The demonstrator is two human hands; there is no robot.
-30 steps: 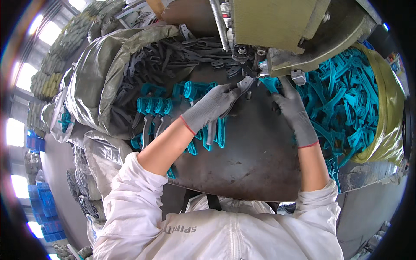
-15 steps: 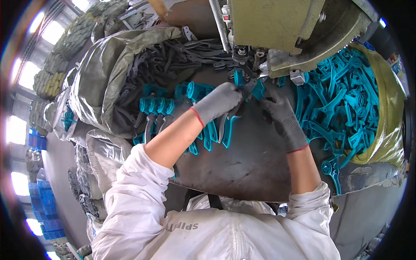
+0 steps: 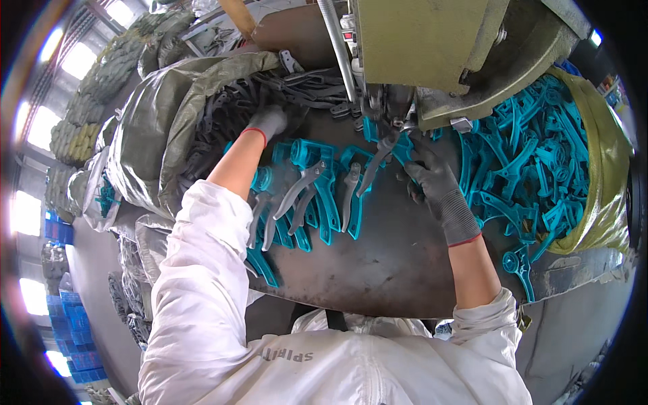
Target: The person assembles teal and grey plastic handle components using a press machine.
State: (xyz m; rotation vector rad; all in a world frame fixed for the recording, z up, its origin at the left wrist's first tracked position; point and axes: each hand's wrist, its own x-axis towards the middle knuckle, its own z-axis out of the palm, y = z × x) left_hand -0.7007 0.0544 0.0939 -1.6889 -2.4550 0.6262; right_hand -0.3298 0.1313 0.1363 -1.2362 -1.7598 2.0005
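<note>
My left hand (image 3: pixel 273 123), in a grey glove and smeared by motion, is at the edge of a heap of dark grey levers (image 3: pixel 233 101); its fingers cannot be made out. My gloved right hand (image 3: pixel 432 177) has its fingers curled at the end of a teal handle (image 3: pixel 403 147), which sits under the machine head (image 3: pixel 390 108). A grey lever (image 3: pixel 378 162) slants down and left from that handle. Between my hands, several teal handles with grey levers (image 3: pixel 314 182) lie in a row on the dark worktable (image 3: pixel 378 270).
An olive machine housing (image 3: pixel 422 47) overhangs the table's far side. At the right a yellowish sack (image 3: pixel 604 175) holds many teal handles; one loose teal handle (image 3: pixel 518 270) lies by the table edge. A grey-green sack (image 3: pixel 152 135) surrounds the levers at the left.
My left hand has moved from the machine head leftward to the lever heap. My right hand stays by the machine. A grey lever now slants out from the teal handle there.
</note>
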